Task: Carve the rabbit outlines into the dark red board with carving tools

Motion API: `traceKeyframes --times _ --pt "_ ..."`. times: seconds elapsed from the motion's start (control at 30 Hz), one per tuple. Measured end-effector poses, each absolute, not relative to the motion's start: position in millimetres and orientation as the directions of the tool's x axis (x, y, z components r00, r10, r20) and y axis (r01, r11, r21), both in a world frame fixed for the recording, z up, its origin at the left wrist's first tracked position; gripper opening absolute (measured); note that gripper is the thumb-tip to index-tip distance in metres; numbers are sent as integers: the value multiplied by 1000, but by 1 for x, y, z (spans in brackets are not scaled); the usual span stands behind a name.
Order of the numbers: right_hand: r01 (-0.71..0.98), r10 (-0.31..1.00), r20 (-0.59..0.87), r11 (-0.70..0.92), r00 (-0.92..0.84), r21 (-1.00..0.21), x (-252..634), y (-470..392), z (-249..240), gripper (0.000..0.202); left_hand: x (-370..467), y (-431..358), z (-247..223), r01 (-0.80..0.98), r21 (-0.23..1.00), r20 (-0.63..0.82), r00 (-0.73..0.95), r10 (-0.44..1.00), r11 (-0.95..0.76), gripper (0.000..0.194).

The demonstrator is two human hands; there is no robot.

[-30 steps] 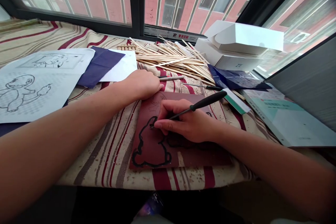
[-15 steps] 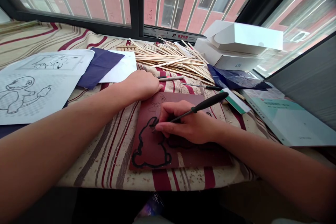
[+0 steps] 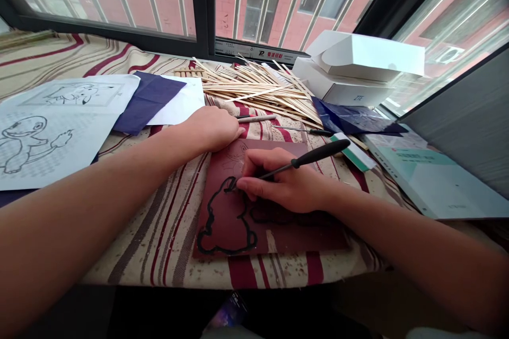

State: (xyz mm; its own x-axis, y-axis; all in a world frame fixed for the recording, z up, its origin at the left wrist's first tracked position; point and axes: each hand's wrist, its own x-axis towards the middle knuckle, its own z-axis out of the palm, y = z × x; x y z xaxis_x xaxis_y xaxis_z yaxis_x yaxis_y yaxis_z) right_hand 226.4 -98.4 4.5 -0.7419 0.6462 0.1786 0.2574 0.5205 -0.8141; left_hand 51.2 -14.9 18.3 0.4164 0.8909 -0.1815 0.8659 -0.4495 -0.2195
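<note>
A reddish-brown board (image 3: 222, 217) lies on the striped cloth, with a thick black outline painted on it and fainter line drawing near its top. In my right hand (image 3: 286, 183) is a carving tool (image 3: 322, 152), held like a pen by its thin metal shaft. Its black handle slants up to the right, and its tip is hidden behind my fingers, close to the black outline's upper end. My left hand (image 3: 214, 128) is curled over the board's upper left corner, thumb toward the right; its fingertips are mostly out of sight.
Behind the board lie a pen (image 3: 258, 118), another thin tool (image 3: 306, 130) and a pile of wooden sticks (image 3: 262, 87). Printed drawings (image 3: 79, 103) and dark blue sheets (image 3: 153, 98) are on the left. To the right are white boxes (image 3: 361, 66) and a book (image 3: 441, 180).
The whole view has shifted slightly left. My right hand and the carving tool have moved a little to the right over the board; my left hand stays at its corner.
</note>
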Motion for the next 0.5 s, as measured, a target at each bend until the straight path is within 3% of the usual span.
traceKeyframes --times 0.37,0.5 --pt "230 626 161 495 -763 -838 231 -98 4 21 52 -15 19 867 -220 -209 406 890 -447 63" --pt "283 637 172 546 -752 -788 233 -97 7 23 50 -13 18 860 -208 -208 426 881 -465 63"
